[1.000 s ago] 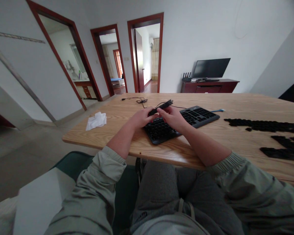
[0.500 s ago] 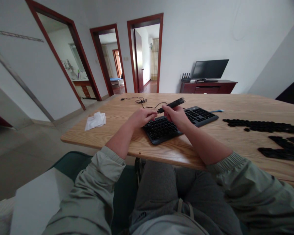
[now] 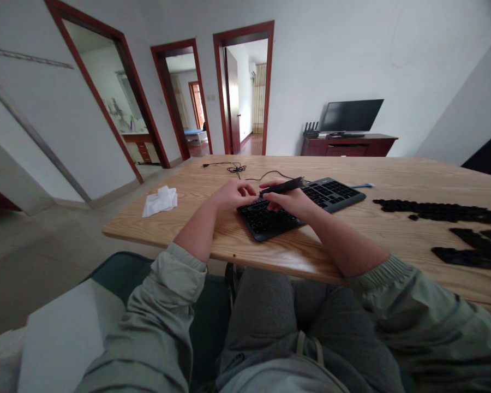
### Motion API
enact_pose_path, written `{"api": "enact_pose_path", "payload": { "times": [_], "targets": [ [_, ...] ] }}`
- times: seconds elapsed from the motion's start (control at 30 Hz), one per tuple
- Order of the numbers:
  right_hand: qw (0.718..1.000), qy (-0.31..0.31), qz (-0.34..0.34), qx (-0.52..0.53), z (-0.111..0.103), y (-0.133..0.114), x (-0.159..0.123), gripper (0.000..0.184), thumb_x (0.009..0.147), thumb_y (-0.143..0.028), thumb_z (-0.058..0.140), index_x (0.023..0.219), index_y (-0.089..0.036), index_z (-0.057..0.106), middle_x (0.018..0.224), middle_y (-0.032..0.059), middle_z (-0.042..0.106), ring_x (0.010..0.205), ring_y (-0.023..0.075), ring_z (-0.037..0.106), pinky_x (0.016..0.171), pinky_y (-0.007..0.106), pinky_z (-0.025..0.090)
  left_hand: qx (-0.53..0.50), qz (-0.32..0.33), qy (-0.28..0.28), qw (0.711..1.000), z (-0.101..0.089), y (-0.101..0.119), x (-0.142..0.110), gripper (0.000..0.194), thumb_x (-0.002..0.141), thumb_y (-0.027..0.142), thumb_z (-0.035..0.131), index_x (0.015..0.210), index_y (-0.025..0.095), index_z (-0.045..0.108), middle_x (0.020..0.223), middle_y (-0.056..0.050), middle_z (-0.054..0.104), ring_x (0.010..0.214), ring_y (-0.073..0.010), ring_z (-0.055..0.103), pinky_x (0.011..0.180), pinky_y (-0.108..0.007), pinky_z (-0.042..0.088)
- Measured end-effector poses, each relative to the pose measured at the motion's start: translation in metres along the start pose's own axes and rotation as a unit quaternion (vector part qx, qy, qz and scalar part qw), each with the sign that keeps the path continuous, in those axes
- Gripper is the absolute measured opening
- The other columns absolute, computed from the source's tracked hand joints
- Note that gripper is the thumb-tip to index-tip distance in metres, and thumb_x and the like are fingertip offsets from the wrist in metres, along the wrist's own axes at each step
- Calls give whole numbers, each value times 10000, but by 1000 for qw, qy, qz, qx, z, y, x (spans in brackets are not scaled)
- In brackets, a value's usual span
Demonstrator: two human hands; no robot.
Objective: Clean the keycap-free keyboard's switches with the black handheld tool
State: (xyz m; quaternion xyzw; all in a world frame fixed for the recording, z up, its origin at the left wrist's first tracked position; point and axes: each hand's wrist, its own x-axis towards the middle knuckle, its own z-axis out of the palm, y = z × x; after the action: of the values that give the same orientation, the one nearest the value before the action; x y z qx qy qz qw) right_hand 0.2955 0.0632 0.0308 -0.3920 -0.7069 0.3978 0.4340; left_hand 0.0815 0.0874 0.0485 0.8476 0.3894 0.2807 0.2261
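Observation:
A black keyboard (image 3: 333, 196) lies at a slant on the wooden table, under both my hands. My right hand (image 3: 292, 202) is closed around a long, slim black tool (image 3: 285, 186) with a ragged far end; its exact kind is unclear. The tool is held low over the keyboard's back edge, its near tip pointing at my left hand (image 3: 231, 195). That hand rests at the keyboard's left end, fingers bent and apart from the thumb, with nothing visible between them. A thin black cable (image 3: 265, 176) runs behind the keyboard.
Black keycap-like pieces lie in rows (image 3: 442, 211) and a nearer group (image 3: 470, 256) on the table's right side. A small blue tool (image 3: 363, 185) sits beyond the keyboard. Crumpled white tissue (image 3: 160, 201) is at the left. The table's front edge (image 3: 270, 266) is close to my lap.
My right hand has lowered the black tool toward the keyboard and tilted it flatter. My left hand's fingers have moved slightly left and spread from the thumb.

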Motion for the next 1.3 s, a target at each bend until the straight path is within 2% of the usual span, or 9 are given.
{"api": "enact_pose_path", "payload": {
  "times": [0.23,0.33,0.43,0.6,0.7,0.9,1.1,1.23,1.3],
  "targets": [
    [987,-8,-101,-125,3,3,-4,232,817,-367,671,933,-174,727,812,73,703,683,179,619,610,307,513,-4,-7,-54,999,-3,-8,2,291,716,301,706,940,116,690,832,-56,700,673,-107,591,620,-233,481],
    [981,-11,-115,-155,7,5,-6,218,817,-373,674,908,-183,732,833,76,718,733,198,637,670,329,521,-1,-8,-62,998,-4,-9,2,278,734,276,683,959,113,698,869,-74,713,740,-124,623,687,-254,509],
    [978,20,-108,-177,11,8,-7,225,782,-396,711,873,-191,715,803,64,713,711,196,640,649,324,514,-4,-8,-58,998,-5,-8,1,280,741,290,684,956,111,698,894,-84,716,790,-143,639,737,-278,525],
    [990,14,-57,-126,14,14,-6,266,812,-462,680,814,-196,658,676,53,683,572,178,625,505,293,482,-21,-27,-72,997,-5,-8,0,331,731,312,697,995,113,681,890,-81,712,799,-153,651,744,-292,536],
    [993,21,-56,-104,13,15,-5,245,817,-435,681,812,-193,644,651,54,674,550,176,628,478,283,475,-17,-27,-64,997,-6,-11,0,338,736,331,692,995,116,673,862,-70,699,784,-147,642,729,-282,528],
    [993,29,-55,-101,14,18,-1,224,798,-395,694,827,-184,626,685,50,685,553,157,620,491,266,478,51,-4,14,999,-10,-1,-6,353,736,381,691,988,134,675,851,-58,674,703,-126,592,614,-239,469],
    [996,25,-52,-72,16,22,4,325,796,-501,678,834,-185,612,633,22,640,539,144,586,469,253,454,109,1,-73,991,-9,18,-9,246,756,311,642,943,185,741,728,-16,695,645,-127,597,593,-230,441],
    [996,22,-68,-58,17,20,4,267,796,-448,675,822,-194,595,632,1,617,563,141,573,504,258,456,166,-19,-56,984,-6,8,-18,201,761,310,643,892,196,745,803,-29,727,707,-157,625,635,-252,452],
    [995,18,-77,-60,17,19,4,248,804,-434,660,810,-195,593,638,-2,611,562,137,555,525,266,454,165,-10,-48,985,-3,1,-25,233,812,340,606,948,213,747,860,-31,739,737,-167,633,669,-269,462]
  ]
}}
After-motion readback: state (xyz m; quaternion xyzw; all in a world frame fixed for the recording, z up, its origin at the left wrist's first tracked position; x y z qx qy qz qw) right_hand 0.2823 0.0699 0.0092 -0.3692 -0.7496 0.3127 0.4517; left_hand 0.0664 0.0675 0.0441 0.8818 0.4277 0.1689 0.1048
